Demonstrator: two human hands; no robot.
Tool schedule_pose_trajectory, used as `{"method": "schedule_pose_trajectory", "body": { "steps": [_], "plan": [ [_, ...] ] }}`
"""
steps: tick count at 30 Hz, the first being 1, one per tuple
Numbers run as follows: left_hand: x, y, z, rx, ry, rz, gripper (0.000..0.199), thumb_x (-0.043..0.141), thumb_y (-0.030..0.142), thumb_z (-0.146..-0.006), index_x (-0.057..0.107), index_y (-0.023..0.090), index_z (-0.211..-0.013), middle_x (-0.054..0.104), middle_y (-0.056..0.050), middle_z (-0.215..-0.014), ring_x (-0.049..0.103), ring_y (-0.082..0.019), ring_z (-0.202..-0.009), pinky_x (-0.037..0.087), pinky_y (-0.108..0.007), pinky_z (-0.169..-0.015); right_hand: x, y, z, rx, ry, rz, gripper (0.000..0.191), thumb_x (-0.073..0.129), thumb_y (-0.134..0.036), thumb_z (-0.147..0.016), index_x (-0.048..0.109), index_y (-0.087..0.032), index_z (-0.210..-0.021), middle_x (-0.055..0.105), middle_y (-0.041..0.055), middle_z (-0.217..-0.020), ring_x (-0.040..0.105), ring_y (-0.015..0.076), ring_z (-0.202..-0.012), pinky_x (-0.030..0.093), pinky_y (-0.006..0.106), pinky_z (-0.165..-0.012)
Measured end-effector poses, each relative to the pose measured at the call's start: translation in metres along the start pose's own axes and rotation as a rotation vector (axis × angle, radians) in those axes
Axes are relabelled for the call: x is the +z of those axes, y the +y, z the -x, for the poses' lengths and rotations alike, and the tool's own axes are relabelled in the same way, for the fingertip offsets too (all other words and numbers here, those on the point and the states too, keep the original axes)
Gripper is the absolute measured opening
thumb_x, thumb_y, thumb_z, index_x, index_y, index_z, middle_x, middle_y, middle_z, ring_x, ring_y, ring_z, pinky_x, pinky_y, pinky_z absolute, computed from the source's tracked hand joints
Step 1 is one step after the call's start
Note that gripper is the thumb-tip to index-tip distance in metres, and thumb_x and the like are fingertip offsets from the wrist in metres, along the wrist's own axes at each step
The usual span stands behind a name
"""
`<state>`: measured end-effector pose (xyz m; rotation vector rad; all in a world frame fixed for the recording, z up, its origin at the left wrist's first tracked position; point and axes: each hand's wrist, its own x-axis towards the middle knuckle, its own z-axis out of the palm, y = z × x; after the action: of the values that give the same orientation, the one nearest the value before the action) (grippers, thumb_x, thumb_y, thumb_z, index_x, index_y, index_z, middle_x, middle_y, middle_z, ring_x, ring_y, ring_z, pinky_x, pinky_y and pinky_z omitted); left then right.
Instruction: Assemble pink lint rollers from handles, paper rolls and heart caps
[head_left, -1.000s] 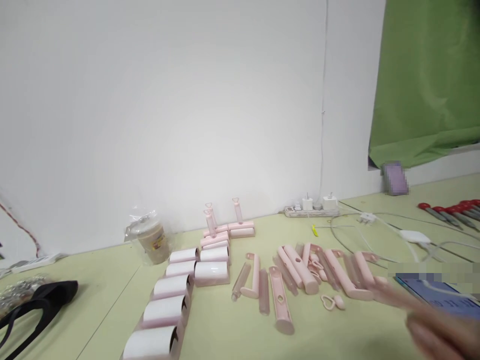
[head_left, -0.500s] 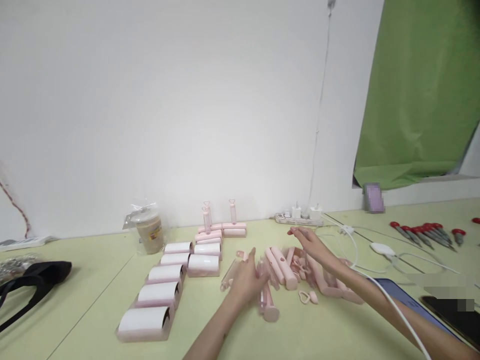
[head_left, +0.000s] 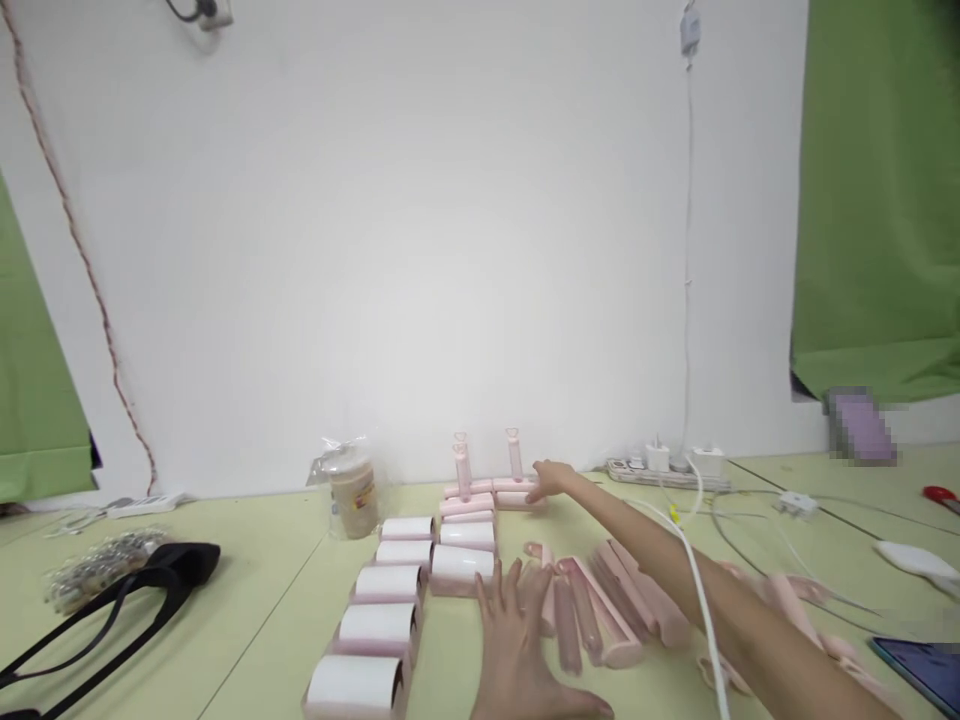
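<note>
My left hand is spread palm down at the front, its fingertips near a white-wrapped pink roll and the loose pink pieces. My right hand reaches to the back, its fingers bent round the right end of a pink tube in a low stack. Small clear pink tubes with heart-shaped loops, such as this one, stand upright on the stack. Between my arms lie loose pink tubes and clear pink tubes, somewhat blurred. More white-wrapped rolls lie in a column at left.
A bagged cup stands by the wall. Black straps lie at far left beside a shiny beaded bundle. At right are a power strip, a white cable crossing over my right forearm, and a phone.
My right hand has gone from above the loose pink pieces to the stack at the back. The left hand has left the loose tubes and spread out. The view has turned left.
</note>
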<state>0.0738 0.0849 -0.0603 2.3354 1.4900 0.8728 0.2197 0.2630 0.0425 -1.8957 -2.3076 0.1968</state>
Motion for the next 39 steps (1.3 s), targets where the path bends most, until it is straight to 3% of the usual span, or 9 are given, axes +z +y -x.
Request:
{"method": "schedule_pose_trajectory", "body": {
  "steps": [5,12,17,20,22,25,31,35,39],
  "plan": [
    [0.002,0.003,0.004,0.005,-0.081,0.074,0.103,0.067,0.063,-0.045,0.022,0.036,-0.133,0.023,-0.004,-0.143,0.006,-0.033,-0.132,-0.010,-0.056,-0.102,0.021,0.003,0.009,-0.053,0.008,0.124,0.028,0.051,-0.029,-0.086,0.051,-0.015,-0.110,0.054,0.0069,-0.110,0.056,0.0190,-0.092,0.047,0.039,-0.077],
    [0.011,0.023,-0.007,-0.128,-0.180,0.039,0.084,0.062,0.050,-0.060,0.031,0.022,-0.133,0.016,-0.010,-0.145,0.008,-0.034,-0.131,0.003,-0.052,-0.104,-0.003,0.032,0.054,-0.156,0.099,0.156,0.029,0.050,-0.032,-0.086,0.051,-0.015,-0.109,0.055,0.0064,-0.106,0.056,0.0183,-0.089,0.046,0.039,-0.076],
    [0.006,0.029,-0.008,-0.151,-0.070,0.106,0.111,0.072,0.047,-0.047,0.016,0.013,-0.136,0.013,-0.014,-0.144,-0.003,-0.034,-0.131,-0.007,-0.050,-0.104,-0.023,0.042,0.126,-0.234,0.203,0.101,0.036,0.052,-0.040,-0.081,0.049,-0.018,-0.109,0.055,0.0066,-0.103,0.056,0.0200,-0.082,0.043,0.035,-0.070],
    [-0.008,0.027,0.013,-0.178,0.062,0.339,0.111,0.072,0.042,-0.052,0.003,0.014,-0.135,0.009,-0.014,-0.143,0.005,-0.028,-0.131,0.009,-0.041,-0.107,-0.018,0.040,0.182,-0.303,0.184,0.056,0.034,0.052,-0.044,-0.078,0.049,-0.024,-0.105,0.056,0.0024,-0.097,0.057,0.0185,-0.071,0.041,0.030,-0.060],
    [-0.016,0.024,0.032,-0.180,0.028,0.497,0.106,0.070,0.037,-0.057,0.000,0.017,-0.134,0.012,-0.012,-0.141,0.014,-0.025,-0.129,0.018,-0.036,-0.105,-0.006,0.037,0.215,-0.395,0.132,-0.010,0.031,0.055,-0.041,-0.076,0.051,-0.026,-0.102,0.057,0.0016,-0.095,0.057,0.0203,-0.075,0.040,0.029,-0.060],
    [-0.022,0.022,0.054,-0.196,-0.152,0.535,0.098,0.073,0.028,-0.054,0.013,0.019,-0.132,0.035,-0.011,-0.127,0.028,-0.026,-0.122,0.021,-0.038,-0.104,0.019,0.032,0.248,-0.429,0.103,-0.098,0.027,0.058,-0.028,-0.073,0.051,-0.028,-0.099,0.057,0.0017,-0.097,0.058,0.0210,-0.078,0.040,0.027,-0.060],
    [-0.026,0.018,0.060,-0.204,-0.278,0.562,0.071,0.069,0.029,-0.062,0.030,0.019,-0.121,0.049,-0.008,-0.113,0.041,-0.022,-0.111,0.031,-0.033,-0.096,0.033,0.007,0.248,-0.353,0.095,-0.142,0.048,0.071,-0.043,-0.057,0.054,-0.025,-0.098,0.058,0.0041,-0.095,0.059,0.0210,-0.066,0.039,0.026,-0.051],
    [-0.034,0.012,0.054,-0.177,-0.285,0.470,0.055,0.067,0.036,-0.064,0.044,0.022,-0.113,0.050,-0.006,-0.109,0.041,-0.025,-0.108,0.033,-0.035,-0.093,0.018,-0.013,0.236,-0.375,0.088,-0.221,0.019,0.054,-0.039,-0.077,0.059,-0.021,-0.079,0.060,-0.0010,-0.060,0.056,0.0166,-0.052,0.036,0.025,-0.047],
    [-0.037,0.001,0.052,-0.188,-0.223,0.432,0.050,0.062,0.042,-0.069,0.046,0.022,-0.112,0.051,-0.007,-0.109,0.042,-0.027,-0.107,0.034,-0.038,-0.091,0.000,-0.016,0.242,-0.501,0.286,-0.424,0.016,0.051,-0.034,-0.081,0.063,-0.024,-0.078,0.067,0.0018,-0.076,0.062,0.0188,-0.071,0.045,0.027,-0.056]
  ]
}}
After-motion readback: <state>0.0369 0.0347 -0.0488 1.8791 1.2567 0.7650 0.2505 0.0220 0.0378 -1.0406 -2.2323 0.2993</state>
